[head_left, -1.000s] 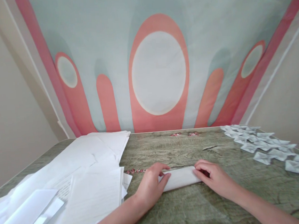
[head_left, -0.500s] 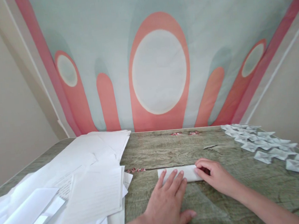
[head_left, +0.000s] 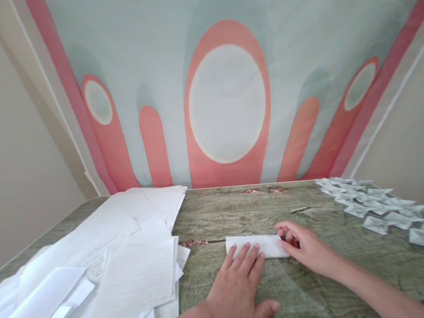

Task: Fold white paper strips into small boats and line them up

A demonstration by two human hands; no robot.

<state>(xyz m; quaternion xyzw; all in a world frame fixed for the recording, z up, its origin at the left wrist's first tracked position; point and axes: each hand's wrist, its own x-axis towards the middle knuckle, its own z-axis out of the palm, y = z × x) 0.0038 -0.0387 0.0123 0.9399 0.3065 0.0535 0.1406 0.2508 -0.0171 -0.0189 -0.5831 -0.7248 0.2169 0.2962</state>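
A narrow white folded paper strip (head_left: pixel 271 246) lies crosswise on the wood-patterned table in front of me. My left hand (head_left: pixel 238 285) is flat and open, its spread fingertips pressing on the strip's left and middle part. At the strip's right end, my right hand (head_left: pixel 303 247) has its fingers curled, with the thumb on the paper and the index finger raised a little above the top edge. Part of that end is hidden behind the fingers. Several small folded white paper pieces (head_left: pixel 375 225) lie in rows to the right.
On the left, loose white sheets (head_left: pixel 133 279) are heaped, some with faint writing, beside long folded strips (head_left: pixel 35 308). The wood-patterned table (head_left: pixel 216 210) ends at a wall hanging (head_left: pixel 231 174) with coral and pale green shapes.
My right index finger has lifted slightly away from the strip's right end, and the thumb has shifted a little. My left hand stays pressed on the paper. The view has moved slightly.
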